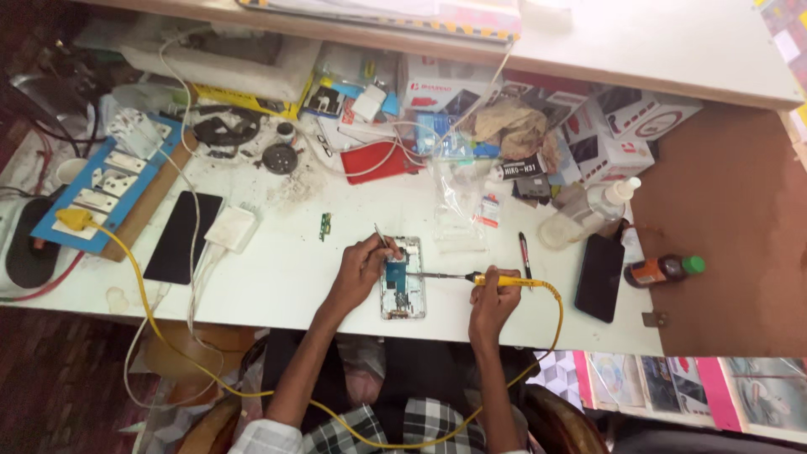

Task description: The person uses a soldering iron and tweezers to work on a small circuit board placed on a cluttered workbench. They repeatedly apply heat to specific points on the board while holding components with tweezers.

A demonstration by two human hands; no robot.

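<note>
- Forearms rise from the bottom centre of the frame, above a checked garment at the lower edge
- Right hand (494,301), just right of centre, is closed around the yellow handle of a soldering iron (492,280); its metal tip points left and meets the opened phone (402,277)
- Yellow cord (168,336) loops down from the iron's handle, runs along the bottom and climbs left to a yellow plug on the blue switchboard (118,181) in the upper left
- Left hand (361,269), at centre, pinches slim tweezers (382,237) between its fingertips and rests against the left edge of the opened phone
- Opened phone lies flat at the centre of the white table (277,269), back off, blue board showing inside
- Black phone (599,277) lies face down to the right, with a pen (524,252) between it and the iron
- Another dark phone (183,235) lies left of centre, beside a white charger block (231,228)
- Clear squeeze bottle (588,214) and a small green-capped bottle (668,269) lie at the right
- Farther up, boxes, cables and a red case (382,160) crowd the table's back edge
</note>
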